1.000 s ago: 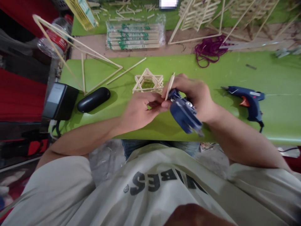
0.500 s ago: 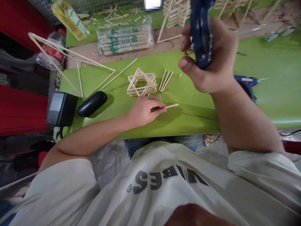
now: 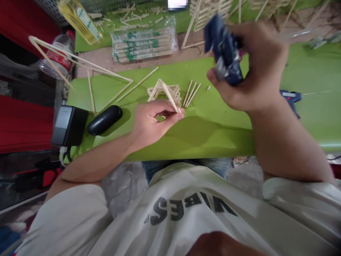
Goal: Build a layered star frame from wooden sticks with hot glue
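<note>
My left hand (image 3: 157, 119) is closed in a pinch on a short wooden stick (image 3: 170, 96), which tilts up and away from the fingertips. Just behind that hand a star-shaped frame of stacked sticks (image 3: 174, 91) lies on the green table, partly hidden by the stick and fingers. My right hand (image 3: 255, 71) is wrapped around a dark blue glue gun (image 3: 225, 53), raised above the table and blurred by motion. Three loose short sticks (image 3: 192, 94) lie right of the star frame, with a tiny stick piece (image 3: 209, 88) beyond them.
A large stick frame (image 3: 90, 90), a black oval case (image 3: 105, 120) and a black power adapter (image 3: 69, 125) are at the left. Wrapped stick bundles (image 3: 144, 44), an oil bottle (image 3: 80, 21) and a plastic bottle (image 3: 58, 57) stand behind. Another blue glue gun (image 3: 291, 99) lies right.
My left hand has turned, so the stick that pointed right now points up and away across the star frame. My right hand has tilted the glue gun and shifted slightly right.
</note>
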A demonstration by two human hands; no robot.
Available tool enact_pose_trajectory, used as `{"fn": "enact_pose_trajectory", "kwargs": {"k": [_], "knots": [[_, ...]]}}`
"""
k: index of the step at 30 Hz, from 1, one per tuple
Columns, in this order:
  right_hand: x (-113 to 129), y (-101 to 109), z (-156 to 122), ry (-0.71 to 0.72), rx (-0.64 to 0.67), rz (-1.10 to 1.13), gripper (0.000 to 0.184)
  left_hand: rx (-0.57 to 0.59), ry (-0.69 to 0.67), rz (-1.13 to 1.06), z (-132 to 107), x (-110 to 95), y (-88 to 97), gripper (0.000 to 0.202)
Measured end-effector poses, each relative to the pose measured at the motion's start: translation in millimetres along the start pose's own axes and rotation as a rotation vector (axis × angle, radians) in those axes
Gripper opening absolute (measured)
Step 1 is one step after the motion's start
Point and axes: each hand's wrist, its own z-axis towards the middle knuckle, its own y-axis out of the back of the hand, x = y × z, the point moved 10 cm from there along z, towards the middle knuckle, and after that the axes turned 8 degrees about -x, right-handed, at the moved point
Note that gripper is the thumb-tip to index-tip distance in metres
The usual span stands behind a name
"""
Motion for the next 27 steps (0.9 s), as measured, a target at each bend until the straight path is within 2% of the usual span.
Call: {"fn": "enact_pose_trajectory", "kwargs": {"k": [3,5,9,15,18,21,24,27], "knots": [[14,-17,-9,0.271,0.076,-0.277,0.064,-0.082,-0.012,0.029,8,-6,21.4,0.018],[9,-31,-15,0.302,0.141,-0.361,0.072,-0.075,-0.006,0.088,11,-4,27.8,0.022],[4,-40,-22,0.289,0.149,-0.373,0.065,-0.026,0.02,0.158,12,4,31.0,0.022],[18,-39,-22,0.313,0.119,-0.445,0.051,0.052,0.035,0.225,14,5,28.3,0.023],[25,-42,-21,0.278,0.179,-0.521,0.039,0.062,0.007,0.269,15,5,30.4,0.023],[24,-48,-21,0.172,0.325,-0.659,0.031,0.057,-0.011,0.317,15,7,32.3,0.026],[24,-52,-22,0.109,0.438,-0.757,0.029,0.051,-0.017,0.341,16,6,32.6,0.03],[25,-53,-22,0.109,0.464,-0.802,0.029,0.064,-0.015,0.353,17,5,31.1,0.03]]}}
